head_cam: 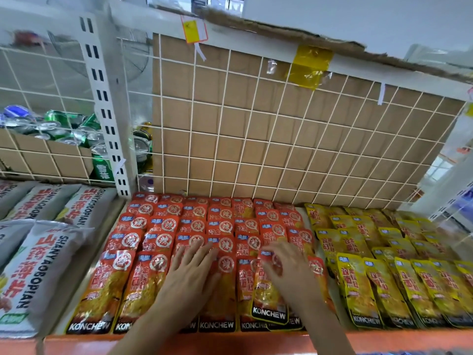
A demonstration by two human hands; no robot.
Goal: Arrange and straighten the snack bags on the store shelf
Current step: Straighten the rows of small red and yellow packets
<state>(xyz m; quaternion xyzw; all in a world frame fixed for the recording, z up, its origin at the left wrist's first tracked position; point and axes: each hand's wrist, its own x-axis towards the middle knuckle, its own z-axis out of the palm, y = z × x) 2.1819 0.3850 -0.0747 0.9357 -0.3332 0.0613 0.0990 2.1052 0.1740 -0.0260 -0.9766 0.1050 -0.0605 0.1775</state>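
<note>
From the head view: red snack bags point(220, 226) laid flat in overlapping rows on the shelf point(230, 339), between grey bags point(38, 265) to the left and yellow bags point(384, 290) to the right. On the front rows, the left hand point(190, 272), spread flat with straight fingers, pressing down and gripping nothing. Over the top end of one loose bag point(268, 301) lying above the front row, the right hand point(286, 270), fingers curled; too blurred to tell whether pinching or only touching. Probably light, soft, crinkly and slippery foil, so best taken by the sealed top edge or slid under a flat palm, not squeezed mid-body. Long axis front to back, brand end toward the shelf lip, top end toward the wire back point(281, 124); loose bag a little askew from that line.
</note>
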